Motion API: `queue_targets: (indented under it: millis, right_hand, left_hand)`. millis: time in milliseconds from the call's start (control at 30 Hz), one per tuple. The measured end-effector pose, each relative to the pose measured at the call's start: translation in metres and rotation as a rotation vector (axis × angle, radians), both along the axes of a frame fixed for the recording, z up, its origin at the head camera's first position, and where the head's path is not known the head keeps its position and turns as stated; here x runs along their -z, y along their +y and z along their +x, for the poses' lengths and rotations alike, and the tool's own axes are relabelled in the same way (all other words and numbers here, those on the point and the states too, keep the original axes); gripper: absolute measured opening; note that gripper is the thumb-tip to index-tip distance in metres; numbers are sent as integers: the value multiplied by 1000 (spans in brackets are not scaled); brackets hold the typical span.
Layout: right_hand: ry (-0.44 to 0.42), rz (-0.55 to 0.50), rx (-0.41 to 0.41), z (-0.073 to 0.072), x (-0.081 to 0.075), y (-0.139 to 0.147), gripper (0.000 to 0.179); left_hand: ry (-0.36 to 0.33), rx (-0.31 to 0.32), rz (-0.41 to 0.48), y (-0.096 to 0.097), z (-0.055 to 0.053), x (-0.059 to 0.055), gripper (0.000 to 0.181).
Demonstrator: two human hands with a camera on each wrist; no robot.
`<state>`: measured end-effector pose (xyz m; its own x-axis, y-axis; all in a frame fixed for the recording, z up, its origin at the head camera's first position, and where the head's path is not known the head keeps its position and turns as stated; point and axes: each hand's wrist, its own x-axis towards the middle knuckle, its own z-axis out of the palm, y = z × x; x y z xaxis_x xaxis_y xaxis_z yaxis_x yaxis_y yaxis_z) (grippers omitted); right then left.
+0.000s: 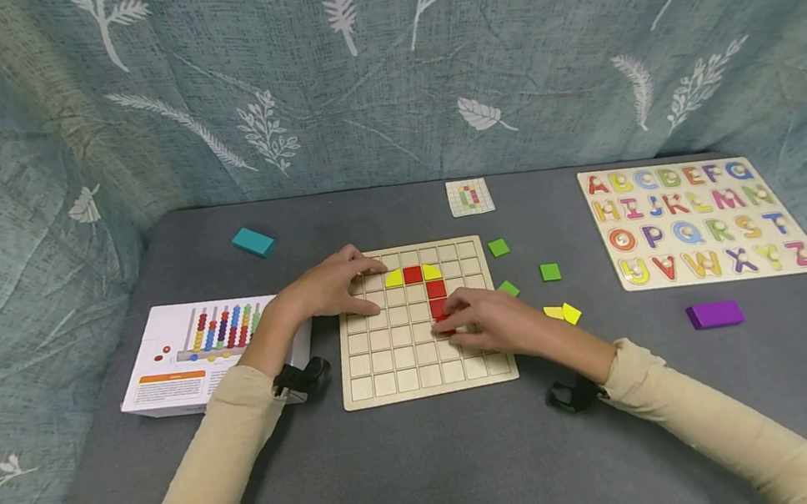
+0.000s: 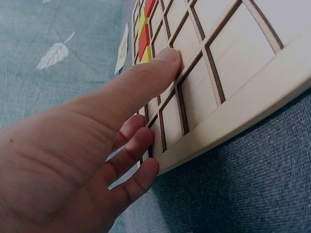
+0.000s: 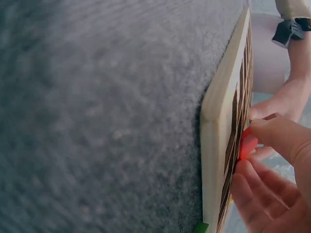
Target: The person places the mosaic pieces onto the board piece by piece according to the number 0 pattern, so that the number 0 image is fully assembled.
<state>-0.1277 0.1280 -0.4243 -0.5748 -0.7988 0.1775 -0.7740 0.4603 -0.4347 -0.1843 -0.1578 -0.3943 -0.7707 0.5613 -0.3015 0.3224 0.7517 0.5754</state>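
A wooden grid board [image 1: 379, 364] lies on the table with a red square tile [image 1: 412, 274] between two yellow curved tiles [image 1: 393, 278] near its top. More red tiles [image 1: 436, 289] run down from the right-hand yellow one. My right hand [image 1: 488, 321] is over the right half of the board, pinching a red tile [image 3: 248, 144] between thumb and fingers at the grid surface. My left hand [image 1: 335, 284] rests on the board's upper left part, thumb [image 2: 163, 63] on the squares and the other fingers loosely bent by the edge.
Green tiles [image 1: 550, 272] and yellow tiles [image 1: 571, 314] lie right of the board; a pattern card [image 1: 470, 197] lies behind it. An abacus box [image 1: 178, 389] sits left, a teal block [image 1: 254, 242] behind it. An alphabet board [image 1: 702, 221] and purple block [image 1: 716, 314] are right.
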Motion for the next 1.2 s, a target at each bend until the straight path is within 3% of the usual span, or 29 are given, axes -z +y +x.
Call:
queue_targets:
  millis: [167, 333, 633, 867, 1200]
  right_hand:
    - [103, 5, -42, 5, 2, 2, 22]
    - [160, 67, 12, 17, -6, 11, 22]
    - [138, 52, 185, 41, -12, 62, 25]
    - [117, 65, 321, 42, -11, 98, 26]
    - [93, 109, 389, 38, -17, 118, 29]
  left_hand:
    - [7, 4, 6, -1, 0, 1, 60]
    - [-10, 3, 7, -2, 1, 2, 61]
    - [-20, -6, 7, -3, 0, 2, 63]
    - [-4, 14, 10, -2, -1, 1, 62]
    - [-6, 10, 9, -2, -3, 2, 62]
